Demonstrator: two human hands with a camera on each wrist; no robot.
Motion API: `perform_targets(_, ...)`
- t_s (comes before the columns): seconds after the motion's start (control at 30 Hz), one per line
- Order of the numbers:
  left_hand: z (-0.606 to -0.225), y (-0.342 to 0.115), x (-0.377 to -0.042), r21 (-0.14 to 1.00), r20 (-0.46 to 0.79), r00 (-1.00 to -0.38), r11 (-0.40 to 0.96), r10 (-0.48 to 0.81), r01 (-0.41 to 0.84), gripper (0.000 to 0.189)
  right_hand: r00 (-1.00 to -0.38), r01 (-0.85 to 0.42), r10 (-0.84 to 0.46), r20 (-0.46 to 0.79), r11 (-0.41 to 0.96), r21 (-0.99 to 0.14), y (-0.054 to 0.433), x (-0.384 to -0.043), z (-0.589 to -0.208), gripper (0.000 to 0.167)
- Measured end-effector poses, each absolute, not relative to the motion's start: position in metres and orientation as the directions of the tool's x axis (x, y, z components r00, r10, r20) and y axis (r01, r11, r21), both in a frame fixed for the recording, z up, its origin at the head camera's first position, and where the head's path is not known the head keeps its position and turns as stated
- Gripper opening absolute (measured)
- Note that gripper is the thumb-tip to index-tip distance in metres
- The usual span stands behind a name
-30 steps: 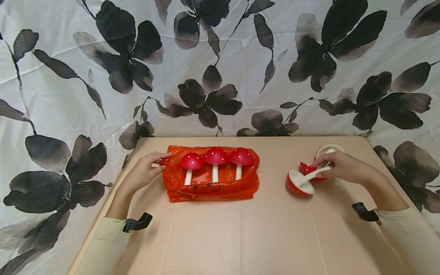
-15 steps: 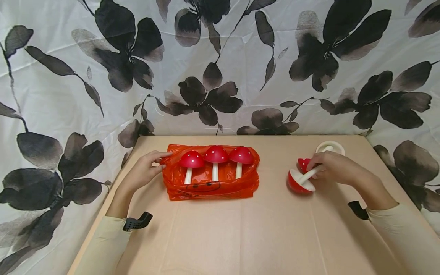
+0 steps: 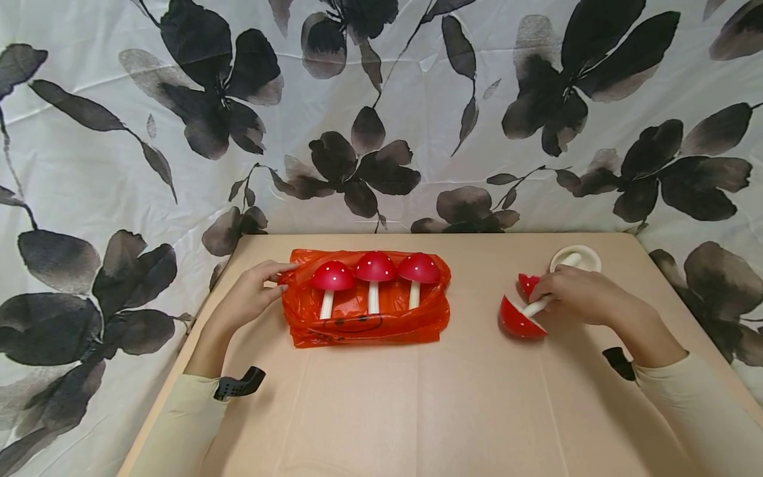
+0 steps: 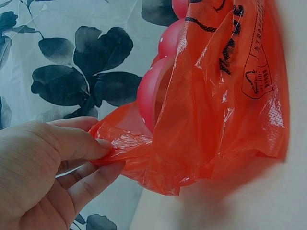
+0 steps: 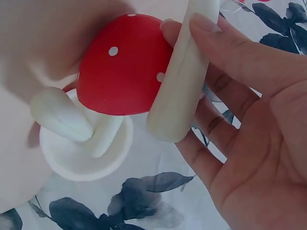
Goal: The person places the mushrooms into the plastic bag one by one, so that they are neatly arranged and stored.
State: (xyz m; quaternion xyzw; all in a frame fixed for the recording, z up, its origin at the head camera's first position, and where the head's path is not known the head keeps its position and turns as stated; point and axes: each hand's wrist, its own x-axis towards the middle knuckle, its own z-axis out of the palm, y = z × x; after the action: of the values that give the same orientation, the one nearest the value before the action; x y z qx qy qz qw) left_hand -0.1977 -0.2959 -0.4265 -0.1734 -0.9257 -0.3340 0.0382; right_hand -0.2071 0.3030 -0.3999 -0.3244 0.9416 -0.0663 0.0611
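Observation:
My left hand point(image 3: 255, 295) pinches the left end of a thin red plastic bag point(image 3: 363, 334) between thumb and fingers; the left wrist view shows the film point(image 4: 129, 146) gathered there. Three toy mushrooms point(image 3: 374, 268) with white-dotted red caps lie in the bag, stems toward me. On the right, my right hand point(image 3: 575, 291) pinches the white stem point(image 5: 180, 91) of another toy mushroom point(image 3: 520, 319). Its red cap faces left and down, at or close above the table. Behind it shows a second red cap point(image 5: 124, 67), partly hidden by the hand in the head view.
Beyond my right hand, one more mushroom point(image 3: 587, 257) lies with its white underside and stem facing up. The light wooden table point(image 3: 381, 411) ends at a white cloth point(image 3: 453, 132) printed with dark flowers.
My right hand has moved up the stem toward the cap. The held mushroom has tilted, so its white underside no longer shows in the head view. My left hand keeps its place on the bag.

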Motion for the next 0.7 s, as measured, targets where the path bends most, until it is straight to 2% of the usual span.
perform_targets(0.33,-0.4272,-0.2949,-0.1968,0.616,0.199,-0.934,0.703,0.297,0.355,0.047,-0.757,-0.608,-0.652,-0.040,0.725,-0.324,0.3025,-0.2062,-0.3951,0.022)
perform_targets(0.7,-0.4243,-0.2939,-0.1964,0.614,0.211,-0.930,0.700,0.301,0.366,0.046,-0.757,-0.461,-0.653,-0.028,0.564,-0.685,0.2976,-0.2124,-0.4001,0.023)
